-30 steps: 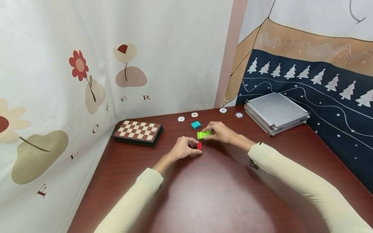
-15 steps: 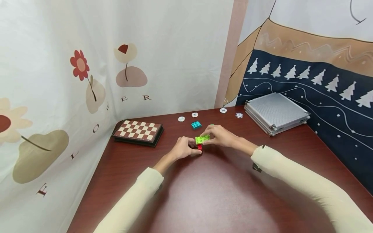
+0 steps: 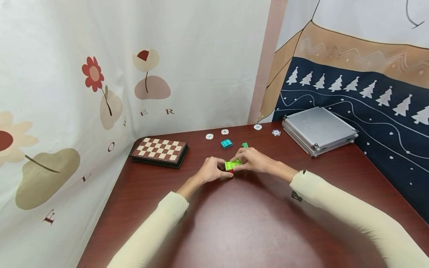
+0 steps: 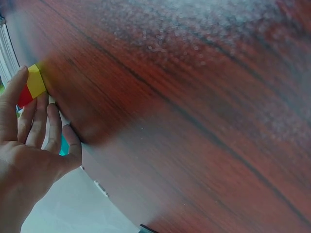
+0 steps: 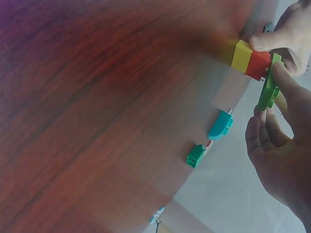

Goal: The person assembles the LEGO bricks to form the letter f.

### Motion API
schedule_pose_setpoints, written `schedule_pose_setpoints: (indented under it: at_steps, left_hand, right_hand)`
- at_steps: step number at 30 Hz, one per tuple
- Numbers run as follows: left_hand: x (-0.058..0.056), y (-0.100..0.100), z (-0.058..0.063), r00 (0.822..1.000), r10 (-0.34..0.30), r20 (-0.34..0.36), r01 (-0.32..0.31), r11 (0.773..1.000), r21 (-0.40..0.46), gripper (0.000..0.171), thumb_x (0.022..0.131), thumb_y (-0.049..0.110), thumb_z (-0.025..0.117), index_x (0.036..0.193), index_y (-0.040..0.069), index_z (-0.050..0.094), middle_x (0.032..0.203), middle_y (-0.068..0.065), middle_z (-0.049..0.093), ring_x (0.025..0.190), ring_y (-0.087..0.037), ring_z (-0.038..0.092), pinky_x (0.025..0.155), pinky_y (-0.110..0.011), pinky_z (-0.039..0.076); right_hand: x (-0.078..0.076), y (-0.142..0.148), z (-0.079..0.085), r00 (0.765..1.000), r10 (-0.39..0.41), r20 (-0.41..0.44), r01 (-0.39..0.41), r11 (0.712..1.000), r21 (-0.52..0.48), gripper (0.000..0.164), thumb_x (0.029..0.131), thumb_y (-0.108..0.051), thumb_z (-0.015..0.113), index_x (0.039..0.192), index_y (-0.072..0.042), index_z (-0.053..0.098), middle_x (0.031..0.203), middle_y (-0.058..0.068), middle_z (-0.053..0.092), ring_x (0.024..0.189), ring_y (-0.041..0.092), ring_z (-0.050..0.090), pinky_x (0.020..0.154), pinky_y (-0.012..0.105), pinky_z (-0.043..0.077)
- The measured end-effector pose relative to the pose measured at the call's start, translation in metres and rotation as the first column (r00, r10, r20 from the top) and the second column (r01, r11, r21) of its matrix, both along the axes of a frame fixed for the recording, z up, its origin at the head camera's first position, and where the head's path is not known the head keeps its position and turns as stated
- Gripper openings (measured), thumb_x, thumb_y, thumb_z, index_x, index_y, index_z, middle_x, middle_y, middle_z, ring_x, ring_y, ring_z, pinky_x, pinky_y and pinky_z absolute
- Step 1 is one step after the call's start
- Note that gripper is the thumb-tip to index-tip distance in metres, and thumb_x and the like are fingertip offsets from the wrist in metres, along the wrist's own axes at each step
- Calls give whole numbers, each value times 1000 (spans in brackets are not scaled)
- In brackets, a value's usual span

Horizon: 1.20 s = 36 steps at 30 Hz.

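My left hand [image 3: 211, 170] pinches a small stack, a red toy brick [image 5: 258, 64] on top of a yellow brick [image 5: 241, 57], between thumb and fingers. The yellow one stands lowest, on the table. Over the red brick my right hand [image 3: 256, 160] holds a flat lime-green studded plate [image 3: 231, 165] by its edges. In the right wrist view that plate looks slightly tilted against the red brick's studs; whether it is pressed down I cannot tell. From the head, the plate hides most of the red brick.
Behind the hands lie a teal curved brick [image 3: 226, 143] and a small green brick [image 3: 245, 145]. Several poker chips [image 3: 257, 127] line the table's back edge. A chessboard box [image 3: 160, 152] sits at left, a silver case [image 3: 320, 130] at right. Curtains hang behind.
My right hand has brought the lime-green plate nearer and left, from beyond the red brick to over it. This uncovered the small green brick behind. The left hand has stayed nearly still.
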<state>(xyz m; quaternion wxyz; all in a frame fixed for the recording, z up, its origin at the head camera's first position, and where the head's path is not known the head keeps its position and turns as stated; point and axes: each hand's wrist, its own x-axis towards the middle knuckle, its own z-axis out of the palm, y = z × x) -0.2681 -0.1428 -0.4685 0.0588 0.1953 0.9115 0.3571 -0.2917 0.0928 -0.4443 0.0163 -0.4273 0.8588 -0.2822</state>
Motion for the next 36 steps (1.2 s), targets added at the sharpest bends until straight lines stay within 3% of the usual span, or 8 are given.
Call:
schedule_pose_setpoints:
  at_steps: [17,29,36]
  left_hand:
    - [1,0,2,1000,6,27,-5,1000,-27,35,78,31,93,105,13,81,78,7,75,65,-5,66,68,-25,52]
    - [1,0,3,1000,7,23,-6,999,-46,34,79,32,93,104,13,81,76,9,74,69,-6,65,70,-26,52]
    - [1,1,3,999,17,45,-16,999,-27,35,79,31,93,107,14,81,71,6,73,62,-7,67,67,-25,50]
  right_hand:
    - [0,-2,-3,1000,18,11,-18,1000,-8,30,91,-25,83,118,-11,80,102,1,70,88,13,64,78,35,59]
    - [-1,-2,-2,999,38,-6,-38,999,-10,30,92,-25,82,118,-11,80,100,1,70,88,15,63,76,31,57]
    - [-1,-6,-1,1000,28,-13,-28,999,20,30,92,-26,82,119,-13,80,102,2,70,88,17,64,75,26,55]
